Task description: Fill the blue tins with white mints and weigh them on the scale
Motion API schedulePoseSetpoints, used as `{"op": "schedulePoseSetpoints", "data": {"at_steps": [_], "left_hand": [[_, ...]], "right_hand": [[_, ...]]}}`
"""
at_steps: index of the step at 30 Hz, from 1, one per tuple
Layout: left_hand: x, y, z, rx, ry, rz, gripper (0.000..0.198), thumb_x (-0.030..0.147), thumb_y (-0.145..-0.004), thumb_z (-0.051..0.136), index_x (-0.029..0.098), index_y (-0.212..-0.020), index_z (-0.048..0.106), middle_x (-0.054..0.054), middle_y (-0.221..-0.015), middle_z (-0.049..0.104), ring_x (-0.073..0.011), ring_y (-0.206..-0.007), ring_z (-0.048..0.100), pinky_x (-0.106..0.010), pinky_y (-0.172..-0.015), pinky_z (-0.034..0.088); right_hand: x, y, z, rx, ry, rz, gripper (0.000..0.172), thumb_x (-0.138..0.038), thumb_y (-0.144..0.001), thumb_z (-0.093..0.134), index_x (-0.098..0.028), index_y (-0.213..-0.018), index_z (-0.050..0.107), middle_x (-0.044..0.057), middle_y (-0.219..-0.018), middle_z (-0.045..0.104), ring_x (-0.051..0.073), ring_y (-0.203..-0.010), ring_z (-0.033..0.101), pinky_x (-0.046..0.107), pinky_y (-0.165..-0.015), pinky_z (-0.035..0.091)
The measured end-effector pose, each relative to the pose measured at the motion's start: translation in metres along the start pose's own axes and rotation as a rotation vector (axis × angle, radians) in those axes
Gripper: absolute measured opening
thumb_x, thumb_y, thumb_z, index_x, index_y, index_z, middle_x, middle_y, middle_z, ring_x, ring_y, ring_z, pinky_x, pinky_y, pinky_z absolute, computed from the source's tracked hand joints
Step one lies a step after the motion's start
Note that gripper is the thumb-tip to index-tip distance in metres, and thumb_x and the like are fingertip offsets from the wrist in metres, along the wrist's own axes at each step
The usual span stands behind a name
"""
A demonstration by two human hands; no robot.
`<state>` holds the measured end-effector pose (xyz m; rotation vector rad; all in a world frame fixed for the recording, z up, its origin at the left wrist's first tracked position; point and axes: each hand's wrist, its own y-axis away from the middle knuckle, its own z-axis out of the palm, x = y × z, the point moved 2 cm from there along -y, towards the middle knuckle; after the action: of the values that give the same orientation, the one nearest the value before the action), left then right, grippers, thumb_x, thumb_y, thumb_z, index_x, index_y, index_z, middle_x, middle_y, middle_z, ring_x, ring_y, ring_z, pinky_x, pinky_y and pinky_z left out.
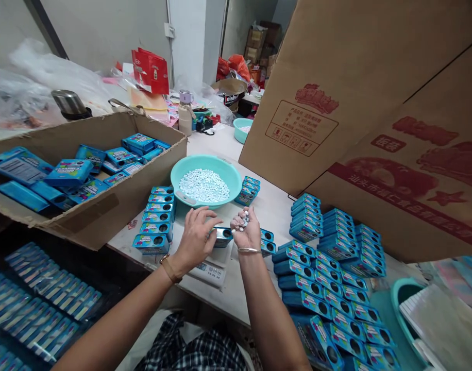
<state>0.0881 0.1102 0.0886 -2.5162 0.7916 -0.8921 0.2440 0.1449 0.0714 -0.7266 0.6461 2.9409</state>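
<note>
My right hand (248,232), palm up and fingers curled, holds a small pile of pale candy tablets (243,221) beside a blue tin (223,236). That tin has a dark opening on top and sits on a white digital scale (208,273). At the tin's left end is my left hand (197,232), its thumb and fingers bent but apart. Whether its fingertips touch the tin cannot be made out. Behind both hands, a turquoise basin (177,178) contains many of the same white and pale blue tablets.
Rows of blue tins (154,226) stand left of the scale, with many more stacked tins (317,278) at right. An open carton (116,206) of tins is at left. A tall cardboard box (298,134) blocks the right back. A bottle (185,113) stands behind the basin.
</note>
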Motion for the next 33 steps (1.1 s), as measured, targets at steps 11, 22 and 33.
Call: {"op": "schedulePoseSetpoints", "data": {"at_steps": [11, 22, 33], "left_hand": [[0.003, 0.009, 0.015, -0.111, -0.021, 0.08, 0.05, 0.007, -0.084, 0.046, 0.029, -0.128, 0.056, -0.008, -0.118, 0.056, -0.029, -0.13, 0.038, -0.058, -0.111, 0.023], [-0.026, 0.014, -0.063, 0.265, 0.171, -0.161, 0.028, 0.021, -0.09, 0.056, 0.022, -0.118, 0.06, -0.007, -0.118, 0.059, -0.0217, -0.118, 0.053, -0.04, -0.105, 0.041], [-0.016, 0.001, -0.037, 0.028, 0.061, -0.038, 0.042, 0.035, -0.09, 0.058, 0.021, -0.129, 0.051, -0.01, -0.124, 0.057, -0.0246, -0.119, 0.05, -0.044, -0.105, 0.038]], "right_hand": [[-0.006, 0.003, 0.005, -0.063, -0.054, -0.028, 0.03, -0.035, -0.1, 0.034, -0.021, -0.076, 0.044, -0.01, -0.055, 0.035, 0.004, -0.036, 0.029, 0.015, -0.038, 0.026], [-0.108, 0.045, -0.039, -0.249, -0.249, -0.157, 0.018, -0.026, -0.095, 0.049, -0.02, -0.079, 0.044, -0.007, -0.06, 0.043, 0.007, -0.043, 0.034, 0.016, -0.038, 0.03], [-0.127, 0.087, -0.093, -0.195, -0.581, -0.155, 0.014, -0.022, -0.097, 0.031, -0.024, -0.086, 0.038, -0.005, -0.068, 0.048, 0.008, -0.039, 0.029, 0.022, -0.035, 0.028]]}}
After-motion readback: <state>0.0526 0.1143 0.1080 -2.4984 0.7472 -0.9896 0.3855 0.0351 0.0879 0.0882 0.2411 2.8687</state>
